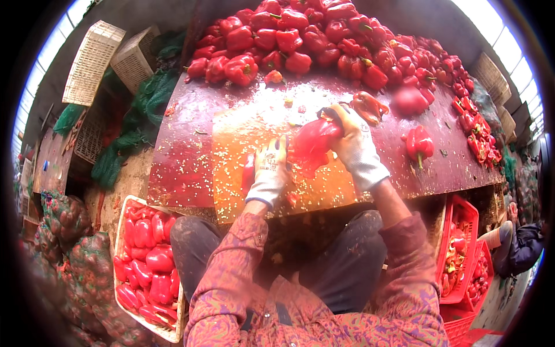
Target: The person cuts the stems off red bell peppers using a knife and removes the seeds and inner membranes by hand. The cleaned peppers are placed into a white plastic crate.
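My right hand, in a white and yellow work glove, grips a red bell pepper above the orange sheet on the table. Motion blurs the pepper's lower edge. My left hand, gloved alike, is palm down just left of that pepper. A red pepper piece shows along its outer side, partly hidden by the glove; whether the fingers hold it is unclear. Past my right fingertips lies a torn-looking pepper. One whole red pepper rests farther right, stem towards me.
A large heap of red bell peppers covers the table's far side. Pale seeds dot the tabletop. A crate of cleaned-looking peppers stands by my left knee. Red crates with pepper scraps stand right. Another person's leg shows beyond.
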{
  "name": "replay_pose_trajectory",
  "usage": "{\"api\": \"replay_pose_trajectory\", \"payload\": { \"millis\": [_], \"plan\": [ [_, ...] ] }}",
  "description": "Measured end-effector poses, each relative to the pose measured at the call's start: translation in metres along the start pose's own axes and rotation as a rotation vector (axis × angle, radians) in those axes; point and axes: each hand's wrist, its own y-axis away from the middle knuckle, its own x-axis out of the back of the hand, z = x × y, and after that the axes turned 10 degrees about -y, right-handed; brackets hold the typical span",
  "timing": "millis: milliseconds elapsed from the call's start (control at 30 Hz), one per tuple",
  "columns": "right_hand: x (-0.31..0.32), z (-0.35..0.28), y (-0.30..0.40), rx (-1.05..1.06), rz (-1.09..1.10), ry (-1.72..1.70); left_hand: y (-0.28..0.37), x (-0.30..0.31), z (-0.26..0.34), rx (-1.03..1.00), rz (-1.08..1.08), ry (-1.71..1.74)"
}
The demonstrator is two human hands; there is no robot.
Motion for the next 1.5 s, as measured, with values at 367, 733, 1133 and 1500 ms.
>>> {"api": "replay_pose_trajectory", "payload": {
  "millis": [367, 733, 1133, 1500],
  "plan": [
    [0.069, -0.005, -0.047, 0.245, 0.411, -0.039, 0.017, 0.017, 0.001, 0.186, -0.131, 1.129],
    [-0.014, 0.061, 0.003, -0.008, 0.204, -0.082, 0.064, 0.072, -0.018, 0.466, -0.178, 2.213],
    [-0.247, -0.222, -0.037, 0.641, -0.047, -0.491, 0.163, 0.072, -0.015, 0.741, -0.102, 2.327],
    [-0.382, -0.219, 0.122, 0.855, -1.4, 0.003, 0.18, 0.071, -0.029, 0.77, 0.013, 2.271]
  ]
}}
